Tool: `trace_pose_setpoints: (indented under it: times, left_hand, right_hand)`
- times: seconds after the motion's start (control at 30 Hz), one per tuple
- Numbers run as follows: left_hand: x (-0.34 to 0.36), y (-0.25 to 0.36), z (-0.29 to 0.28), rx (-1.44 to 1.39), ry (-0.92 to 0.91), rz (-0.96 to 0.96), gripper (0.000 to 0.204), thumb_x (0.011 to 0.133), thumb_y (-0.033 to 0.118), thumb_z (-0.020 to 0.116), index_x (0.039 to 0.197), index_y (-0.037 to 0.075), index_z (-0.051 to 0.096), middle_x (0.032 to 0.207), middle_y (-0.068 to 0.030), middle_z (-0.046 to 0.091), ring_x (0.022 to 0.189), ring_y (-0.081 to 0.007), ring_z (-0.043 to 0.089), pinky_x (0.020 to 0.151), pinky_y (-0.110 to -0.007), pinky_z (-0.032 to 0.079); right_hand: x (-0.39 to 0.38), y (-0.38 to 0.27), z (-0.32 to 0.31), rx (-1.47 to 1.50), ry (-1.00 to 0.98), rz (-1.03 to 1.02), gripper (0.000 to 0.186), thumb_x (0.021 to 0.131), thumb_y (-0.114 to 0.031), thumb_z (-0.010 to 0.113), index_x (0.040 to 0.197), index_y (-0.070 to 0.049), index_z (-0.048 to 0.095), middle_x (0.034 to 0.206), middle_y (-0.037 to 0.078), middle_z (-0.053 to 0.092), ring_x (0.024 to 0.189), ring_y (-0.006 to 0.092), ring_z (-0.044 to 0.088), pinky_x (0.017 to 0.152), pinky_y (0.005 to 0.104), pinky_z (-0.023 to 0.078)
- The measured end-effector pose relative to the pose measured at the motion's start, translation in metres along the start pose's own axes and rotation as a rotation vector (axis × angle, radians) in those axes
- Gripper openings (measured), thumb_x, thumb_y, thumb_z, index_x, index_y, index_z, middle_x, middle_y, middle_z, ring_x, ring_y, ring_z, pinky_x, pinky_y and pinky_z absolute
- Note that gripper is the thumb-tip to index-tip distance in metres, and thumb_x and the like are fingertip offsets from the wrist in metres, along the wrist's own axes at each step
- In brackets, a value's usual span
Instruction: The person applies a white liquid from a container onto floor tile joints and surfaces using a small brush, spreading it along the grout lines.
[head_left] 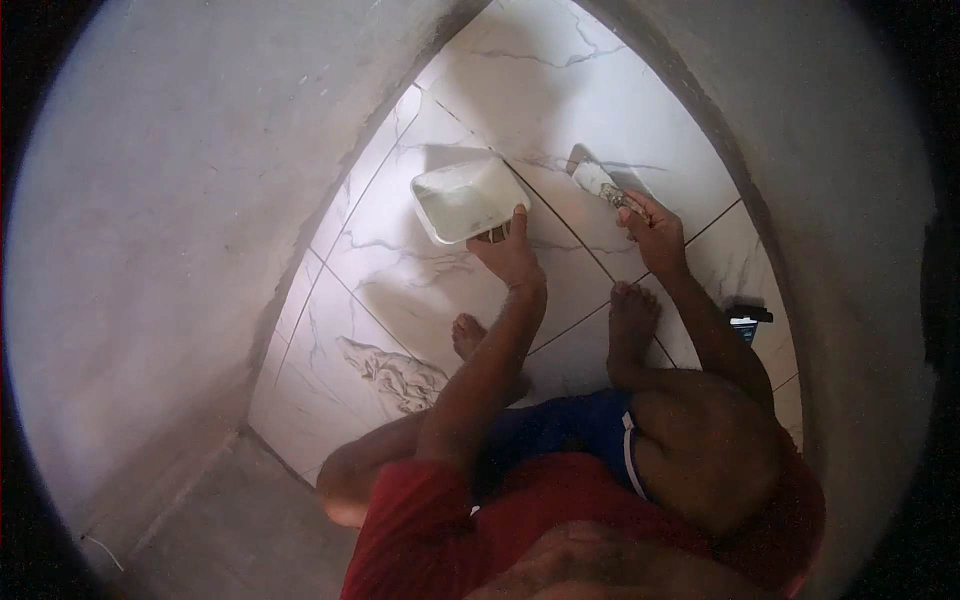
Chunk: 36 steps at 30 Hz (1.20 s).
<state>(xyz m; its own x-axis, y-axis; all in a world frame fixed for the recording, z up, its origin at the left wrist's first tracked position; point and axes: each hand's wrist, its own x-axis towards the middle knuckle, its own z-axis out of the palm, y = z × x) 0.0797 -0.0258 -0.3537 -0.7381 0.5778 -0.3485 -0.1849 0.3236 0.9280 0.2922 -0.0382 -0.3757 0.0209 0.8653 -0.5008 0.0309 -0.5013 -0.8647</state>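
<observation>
While the left hand (512, 256) grips a white, round-cornered tub (468, 198) at the top middle, the right hand (654, 236) pinches a scraper (604, 189) to its right. The scraper looks white and blotchy.

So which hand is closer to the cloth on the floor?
Left. The left hand is ahead and to the right of the cloth, holding the tub; the right hand is farther right, holding the scraper.

A crumpled pale cloth (395, 377) is lying on white marbled tiles (530, 50). A dark device with a lit screen (743, 328) is resting near the right wall (860, 200). Another grey wall (180, 220) is rising at left, bare concrete floor (270, 525) spreading below.
</observation>
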Motion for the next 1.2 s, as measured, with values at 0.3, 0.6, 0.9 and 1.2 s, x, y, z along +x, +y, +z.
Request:
trace_pose_setpoints:
  times: [0.3,0.6,0.9,1.2]
  left_hand:
    - [-0.016,0.000,-0.003,-0.046,-0.035,-0.007,0.074,0.078,0.004,0.081,0.133,-0.006,0.033,0.134,-0.0227,0.047,0.125,-0.0315,0.049,0.105,-0.042,0.044]
    - [-0.030,0.003,-0.004,-0.041,-0.015,-0.072,0.080,0.078,-0.007,0.076,0.138,-0.004,0.024,0.141,-0.0251,0.040,0.130,-0.0336,0.047,0.110,-0.043,0.044]
    - [-0.047,-0.001,-0.008,-0.029,-0.007,-0.043,0.080,0.077,0.000,0.080,0.138,-0.005,0.028,0.140,-0.0246,0.042,0.130,-0.0329,0.046,0.110,-0.044,0.042]
    - [-0.061,-0.017,-0.023,-0.056,-0.027,-0.061,0.085,0.077,0.000,0.081,0.141,-0.002,0.025,0.140,-0.0244,0.040,0.132,-0.0354,0.045,0.110,-0.045,0.041]
  right_hand:
    - [0.001,0.002,-0.002,-0.029,0.006,-0.035,0.048,0.095,-0.033,0.069,0.130,-0.001,0.063,0.090,0.004,0.069,0.078,0.0101,0.062,0.069,0.0267,0.053]
    - [-0.001,-0.004,-0.001,0.008,0.012,-0.026,0.048,0.094,-0.032,0.070,0.129,-0.001,0.063,0.087,0.005,0.070,0.075,0.0101,0.062,0.068,0.0269,0.052]
    - [-0.002,-0.013,-0.001,-0.005,-0.001,-0.019,0.050,0.093,-0.031,0.071,0.131,0.001,0.062,0.087,0.004,0.070,0.075,0.0092,0.061,0.069,0.0272,0.052]
    - [-0.002,-0.010,-0.004,-0.006,0.018,-0.009,0.050,0.093,-0.030,0.071,0.130,0.001,0.062,0.085,0.003,0.070,0.072,0.0091,0.060,0.068,0.0260,0.051]
